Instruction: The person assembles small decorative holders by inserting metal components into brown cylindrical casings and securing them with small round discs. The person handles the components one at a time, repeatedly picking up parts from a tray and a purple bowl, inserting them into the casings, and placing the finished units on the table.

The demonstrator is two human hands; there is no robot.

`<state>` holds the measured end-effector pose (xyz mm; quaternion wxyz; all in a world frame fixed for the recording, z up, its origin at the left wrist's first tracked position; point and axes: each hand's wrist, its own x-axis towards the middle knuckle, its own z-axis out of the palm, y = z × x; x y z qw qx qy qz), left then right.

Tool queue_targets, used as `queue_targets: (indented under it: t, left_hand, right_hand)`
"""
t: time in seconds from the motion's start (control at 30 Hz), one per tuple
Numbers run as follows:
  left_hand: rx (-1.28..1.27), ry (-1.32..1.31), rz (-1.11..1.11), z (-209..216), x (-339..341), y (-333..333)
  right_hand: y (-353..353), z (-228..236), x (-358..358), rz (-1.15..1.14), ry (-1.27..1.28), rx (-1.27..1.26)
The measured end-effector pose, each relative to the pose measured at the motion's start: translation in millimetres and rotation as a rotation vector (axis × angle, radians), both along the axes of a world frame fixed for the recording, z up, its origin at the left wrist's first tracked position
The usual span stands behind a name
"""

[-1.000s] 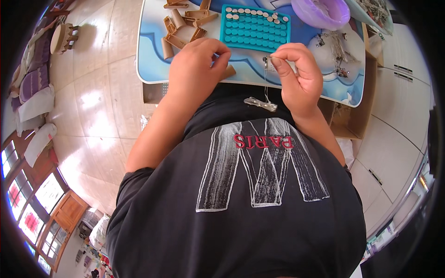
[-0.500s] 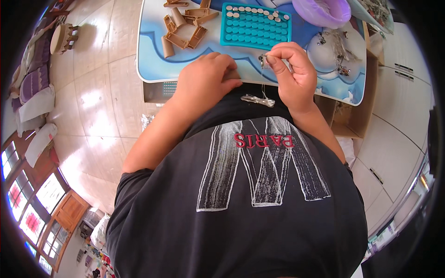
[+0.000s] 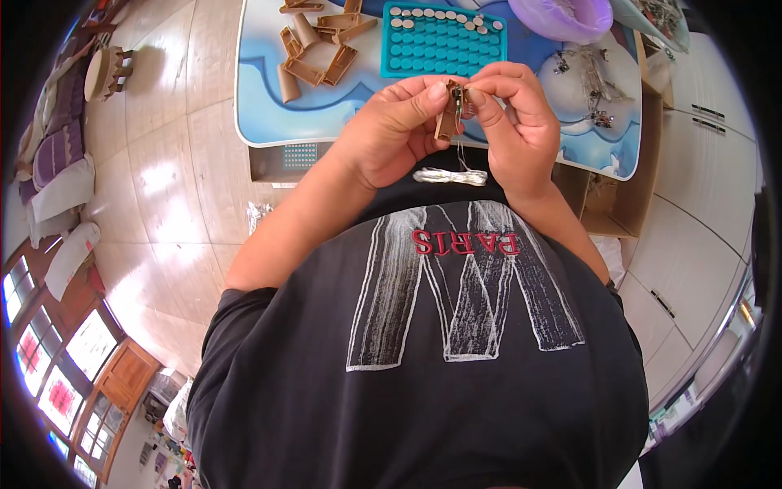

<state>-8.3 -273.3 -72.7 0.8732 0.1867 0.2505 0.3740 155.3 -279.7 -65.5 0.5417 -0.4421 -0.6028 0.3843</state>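
Note:
My left hand [image 3: 389,129] is closed on a small brown plastic casing [image 3: 445,127], held tilted with its hollow side showing. With thumb and fingertips, my right hand [image 3: 521,122] pinches a tiny dark electronic part [image 3: 457,93] against the casing's upper end. Thin wire runs down from that part to a looped bundle of fine silvery wire [image 3: 450,177], which hangs in front of my black shirt. Both hands meet above the table's near edge. My fingers partly hide the small part, so I cannot tell how deep it sits in the casing.
On the blue-and-white table [image 3: 326,122] lie several brown casings [image 3: 338,65] at the back left. Behind my hands is a teal tray [image 3: 444,53] with round white cells in its far rows. A purple basin [image 3: 570,20] and tangled wired parts [image 3: 595,85] are at the right.
My left hand has lifted a brown casing from the table's near edge and brought it right, up to my right hand. The small part now touches the casing.

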Motion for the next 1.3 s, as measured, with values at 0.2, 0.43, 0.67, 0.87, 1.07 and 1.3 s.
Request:
queue_targets:
  t: [0.2, 0.43, 0.67, 0.87, 1.07, 1.3]
  left_hand:
    - [0.01, -0.056, 0.005, -5.5, 3.2, -1.4]
    - [0.029, 0.149, 0.052, 0.1, 2.8, -4.3]
    - [0.097, 0.296, 0.052, 10.7, 3.0, -5.5]
    - [0.118, 0.329, 0.065, 11.1, 4.9, -6.3]
    - [0.128, 0.309, 0.054, 11.7, 4.7, -6.0]
    - [0.099, 0.288, 0.051, 14.4, 4.7, -5.5]
  right_hand:
    - [2.4, -0.5, -0.4, -0.039, -0.098, 0.112]
    - [7.5, 5.7, 4.9, -0.03, -0.32, 0.288]
    - [7.4, 3.9, 9.0, -0.016, -0.411, 0.327]
    - [8.5, 1.1, 7.5, -0.026, -0.393, 0.349]
    - [9.7, 0.9, 8.7, 0.018, -0.411, 0.333]
    - [7.9, 4.0, 7.0, -0.002, -0.382, 0.31]
